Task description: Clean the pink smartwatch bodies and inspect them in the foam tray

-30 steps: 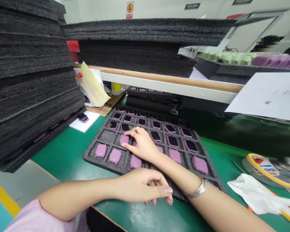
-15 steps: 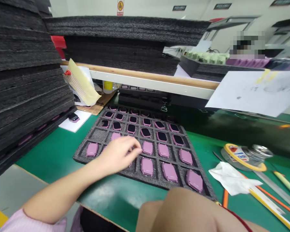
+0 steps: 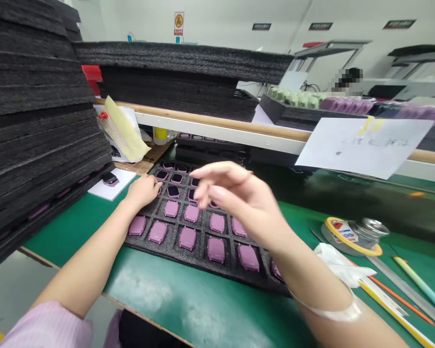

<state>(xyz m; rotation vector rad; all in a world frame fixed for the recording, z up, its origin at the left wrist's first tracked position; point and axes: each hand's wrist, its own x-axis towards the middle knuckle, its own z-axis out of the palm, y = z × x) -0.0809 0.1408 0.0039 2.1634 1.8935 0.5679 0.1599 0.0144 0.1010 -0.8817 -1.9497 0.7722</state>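
Note:
A black foam tray (image 3: 155, 247) with square cells lies on the bench, holding rows of pink watch bodies. The front rows lie pink back up, like one watch body (image 3: 187, 238); farther rows show dark screens, as on another watch (image 3: 173, 192). At the tray's left side, my left hand (image 3: 142, 192) has its fingers curled at the edge of a watch (image 3: 159, 186) in the third row. My right hand (image 3: 242, 195) hovers over the tray's middle, palm inward, fingers apart with nothing in them. It hides several watches on the right.
One watch (image 3: 110, 179) sits on a white pad (image 3: 118, 188) left of the tray. Tall foam stacks (image 3: 39, 106) rise at left. A shelf edge (image 3: 210, 124) crosses behind. A glass bottle (image 3: 355, 234), white tissue (image 3: 342, 263) and pens lie at right.
My left hand has moved left and away, from the front rows to the tray's left edge. My right hand has risen from the bottom of the view to above the tray.

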